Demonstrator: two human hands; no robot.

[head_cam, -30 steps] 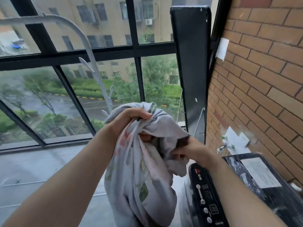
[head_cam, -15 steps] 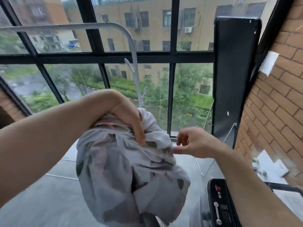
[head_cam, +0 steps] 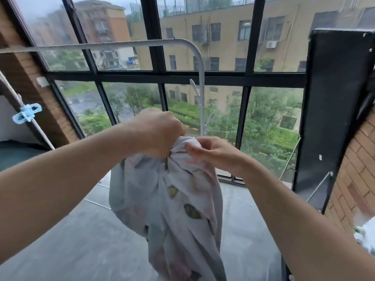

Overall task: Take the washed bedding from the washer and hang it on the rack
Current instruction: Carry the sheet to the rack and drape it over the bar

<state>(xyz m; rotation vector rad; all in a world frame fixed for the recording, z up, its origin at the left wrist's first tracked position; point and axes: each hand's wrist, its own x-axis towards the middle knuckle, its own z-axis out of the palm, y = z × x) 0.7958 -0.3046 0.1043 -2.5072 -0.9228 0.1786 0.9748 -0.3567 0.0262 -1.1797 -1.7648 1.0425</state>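
A pale sheet with a leaf and flower print [head_cam: 168, 201] hangs bunched in front of me over the balcony floor. My left hand [head_cam: 158, 132] grips the gathered top of the bedding. My right hand [head_cam: 211, 153] pinches the cloth just to the right of it. The white metal drying rack [head_cam: 125, 44] runs as a horizontal bar across the upper frame, then bends down into a post with hooks directly behind my hands. The bedding hangs below the bar and does not touch it. The washer is out of view.
A black upright panel [head_cam: 328, 110] stands at the right against a brick wall [head_cam: 357, 179]. A white line with a blue clip [head_cam: 27, 115] slants at the far left. Black-framed windows [head_cam: 162, 76] close off the balcony ahead; grey floor [head_cam: 81, 240] lies below.
My view has turned left and up, so the washer's control panel has left the frame. My left hand shifted its grip to the top of the bundle, and my right hand closed on the cloth.
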